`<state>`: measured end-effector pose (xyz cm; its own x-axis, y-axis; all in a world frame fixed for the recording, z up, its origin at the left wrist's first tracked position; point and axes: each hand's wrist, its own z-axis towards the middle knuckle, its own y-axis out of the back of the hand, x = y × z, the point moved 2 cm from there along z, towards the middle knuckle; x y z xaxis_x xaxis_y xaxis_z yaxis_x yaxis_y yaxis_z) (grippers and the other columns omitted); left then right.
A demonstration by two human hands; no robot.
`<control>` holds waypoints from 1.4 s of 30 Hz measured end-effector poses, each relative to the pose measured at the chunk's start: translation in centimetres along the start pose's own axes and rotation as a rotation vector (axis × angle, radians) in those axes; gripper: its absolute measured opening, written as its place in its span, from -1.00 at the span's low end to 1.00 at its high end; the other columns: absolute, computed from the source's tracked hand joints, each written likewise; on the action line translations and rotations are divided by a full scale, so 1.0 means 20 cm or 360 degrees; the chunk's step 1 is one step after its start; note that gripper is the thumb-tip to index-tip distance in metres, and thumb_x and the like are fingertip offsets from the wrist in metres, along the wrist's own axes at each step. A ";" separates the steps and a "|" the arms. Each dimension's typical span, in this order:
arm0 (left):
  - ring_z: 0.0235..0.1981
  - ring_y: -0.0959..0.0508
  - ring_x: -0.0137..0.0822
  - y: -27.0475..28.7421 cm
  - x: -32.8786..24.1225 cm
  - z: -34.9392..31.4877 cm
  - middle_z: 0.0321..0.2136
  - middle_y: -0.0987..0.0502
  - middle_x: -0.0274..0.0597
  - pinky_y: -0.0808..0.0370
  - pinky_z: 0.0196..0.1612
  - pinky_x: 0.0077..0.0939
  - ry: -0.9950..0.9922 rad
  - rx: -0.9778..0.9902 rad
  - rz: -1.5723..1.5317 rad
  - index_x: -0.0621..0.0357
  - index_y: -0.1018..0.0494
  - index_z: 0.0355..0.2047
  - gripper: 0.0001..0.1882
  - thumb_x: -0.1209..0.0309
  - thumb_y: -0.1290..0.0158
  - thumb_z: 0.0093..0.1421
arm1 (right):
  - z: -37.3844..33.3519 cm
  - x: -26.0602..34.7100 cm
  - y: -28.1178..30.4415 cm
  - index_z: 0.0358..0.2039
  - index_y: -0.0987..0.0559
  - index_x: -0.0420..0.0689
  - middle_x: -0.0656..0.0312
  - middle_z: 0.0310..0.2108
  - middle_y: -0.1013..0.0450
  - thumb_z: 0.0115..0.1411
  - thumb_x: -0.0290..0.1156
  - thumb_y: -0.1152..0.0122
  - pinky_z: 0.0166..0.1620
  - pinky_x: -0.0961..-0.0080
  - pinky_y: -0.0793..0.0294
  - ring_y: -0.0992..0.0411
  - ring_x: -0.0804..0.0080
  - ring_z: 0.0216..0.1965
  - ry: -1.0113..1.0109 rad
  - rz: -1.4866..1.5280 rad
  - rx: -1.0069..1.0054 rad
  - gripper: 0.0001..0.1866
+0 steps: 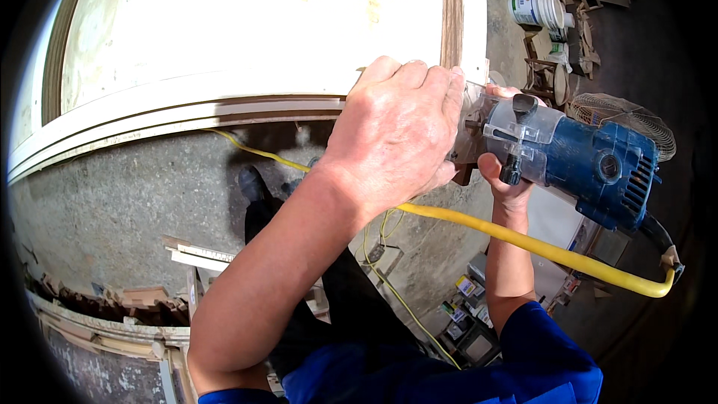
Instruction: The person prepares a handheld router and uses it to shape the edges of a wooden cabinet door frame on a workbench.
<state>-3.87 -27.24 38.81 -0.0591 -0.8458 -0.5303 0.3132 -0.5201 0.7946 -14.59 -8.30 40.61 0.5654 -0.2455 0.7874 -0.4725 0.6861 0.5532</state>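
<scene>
My right hand is wrapped round the clear base of a blue trim router, its thumb and fingers showing on either side. The router lies on its side, its base against the near right corner of a large white wood-framed panel. Over that corner bends my left hand, closed, with fingertips close to the router's base. What lies under its palm is hidden. A thick yellow cord loops from the router's tail end back under my left wrist.
White buckets and a wire-caged fan stand to the right. Wood offcuts lie at lower left. Thin yellow cable crosses the concrete floor near my legs. Boxes and small containers sit at lower right.
</scene>
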 end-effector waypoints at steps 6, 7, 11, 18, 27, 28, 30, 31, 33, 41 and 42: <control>-0.21 -0.54 -0.40 0.00 0.00 0.00 -0.24 -0.54 -0.31 -0.44 -0.10 -0.48 0.0000 -0.0007 0.0005 0.21 -0.55 0.08 -0.09 -0.13 -0.43 -0.22 | 0.01 0.01 -0.01 0.16 -0.46 -0.17 0.13 0.08 -0.42 -0.07 -0.19 -0.61 0.10 0.36 -0.46 -0.42 0.30 0.07 0.0092 0.0078 0.0009 -0.21; -0.21 -0.54 -0.40 0.01 0.00 0.00 -0.24 -0.54 -0.31 -0.44 -0.09 -0.48 -0.0003 -0.0005 0.0009 0.21 -0.55 0.08 -0.09 -0.13 -0.43 -0.21 | 0.01 0.01 -0.01 0.16 -0.46 -0.17 0.14 0.08 -0.42 -0.07 -0.19 -0.61 0.10 0.36 -0.45 -0.42 0.30 0.07 0.0091 0.0077 0.0011 -0.21; -0.20 -0.54 -0.40 0.01 0.00 -0.01 -0.24 -0.54 -0.30 -0.44 -0.09 -0.48 -0.0013 0.0003 0.0004 0.23 -0.54 0.08 -0.09 -0.13 -0.42 -0.20 | 0.00 0.00 -0.01 0.16 -0.46 -0.17 0.15 0.09 -0.42 -0.07 -0.20 -0.60 0.11 0.37 -0.44 -0.42 0.31 0.07 0.0068 0.0109 0.0016 -0.21; -0.19 -0.54 -0.38 0.01 0.00 0.00 -0.24 -0.54 -0.28 -0.44 -0.08 -0.47 -0.0001 0.0015 -0.0051 0.27 -0.54 0.07 -0.10 -0.10 -0.42 -0.20 | 0.00 0.00 0.00 0.16 -0.46 -0.18 0.14 0.09 -0.42 -0.05 -0.15 -0.59 0.12 0.35 -0.44 -0.41 0.30 0.10 0.0067 0.0026 0.0020 -0.21; -0.19 -0.55 -0.37 -0.01 0.00 -0.01 -0.26 -0.53 -0.28 -0.44 -0.08 -0.45 -0.0006 -0.0066 -0.0084 0.27 -0.54 0.06 -0.13 -0.06 -0.43 -0.20 | 0.00 0.01 -0.01 0.17 -0.45 -0.18 0.14 0.09 -0.41 -0.05 -0.09 -0.60 0.12 0.33 -0.44 -0.41 0.29 0.10 0.0057 0.0016 0.0003 -0.18; -0.19 -0.55 -0.37 -0.01 0.00 -0.01 -0.26 -0.53 -0.28 -0.44 -0.08 -0.45 -0.0004 -0.0071 -0.0084 0.27 -0.54 0.06 -0.13 -0.06 -0.43 -0.20 | 0.00 0.01 -0.01 0.16 -0.45 -0.18 0.14 0.09 -0.41 -0.04 -0.09 -0.60 0.12 0.33 -0.44 -0.41 0.29 0.10 0.0059 0.0003 0.0003 -0.18; -0.20 -0.54 -0.36 -0.01 0.00 -0.01 -0.27 -0.52 -0.28 -0.44 -0.08 -0.45 -0.0001 -0.0083 -0.0084 0.27 -0.54 0.06 -0.13 -0.06 -0.43 -0.19 | 0.00 0.01 0.00 0.16 -0.45 -0.18 0.14 0.09 -0.41 -0.04 -0.08 -0.61 0.12 0.34 -0.44 -0.42 0.29 0.10 0.0062 -0.0023 0.0002 -0.18; -0.20 -0.54 -0.36 -0.01 0.00 -0.01 -0.27 -0.52 -0.28 -0.44 -0.07 -0.45 -0.0001 -0.0079 -0.0082 0.27 -0.54 0.06 -0.13 -0.06 -0.43 -0.19 | 0.00 0.01 -0.01 0.16 -0.45 -0.18 0.14 0.09 -0.41 -0.04 -0.08 -0.60 0.12 0.34 -0.45 -0.42 0.30 0.10 0.0061 -0.0020 -0.0001 -0.18; -0.20 -0.54 -0.36 -0.01 0.00 -0.01 -0.28 -0.52 -0.28 -0.44 -0.07 -0.45 -0.0002 -0.0071 -0.0078 0.27 -0.54 0.06 -0.13 -0.05 -0.43 -0.19 | 0.00 0.01 -0.01 0.16 -0.45 -0.17 0.14 0.09 -0.42 -0.03 -0.07 -0.60 0.11 0.35 -0.45 -0.42 0.30 0.09 0.0058 -0.0012 -0.0005 -0.18; -0.19 -0.54 -0.36 0.01 0.00 -0.01 -0.26 -0.53 -0.27 -0.44 -0.06 -0.44 0.0014 -0.0017 -0.0115 0.27 -0.54 0.07 -0.13 -0.04 -0.44 -0.19 | 0.00 0.01 -0.02 0.15 -0.46 -0.17 0.15 0.06 -0.42 -0.02 -0.04 -0.58 0.09 0.35 -0.45 -0.43 0.31 0.07 0.0063 -0.0013 -0.0030 -0.20; -0.19 -0.55 -0.36 0.00 0.00 -0.01 -0.26 -0.53 -0.27 -0.44 -0.06 -0.44 0.0017 -0.0019 -0.0126 0.27 -0.54 0.07 -0.13 -0.04 -0.44 -0.19 | 0.00 0.01 -0.02 0.15 -0.46 -0.17 0.15 0.06 -0.42 -0.02 -0.04 -0.58 0.09 0.35 -0.45 -0.43 0.31 0.07 0.0062 -0.0008 -0.0027 -0.20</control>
<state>-3.74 -27.32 38.79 -0.0743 -0.8008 -0.5942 0.3194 -0.5836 0.7466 -14.34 -8.65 40.61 0.5941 -0.2224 0.7730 -0.4580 0.6965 0.5523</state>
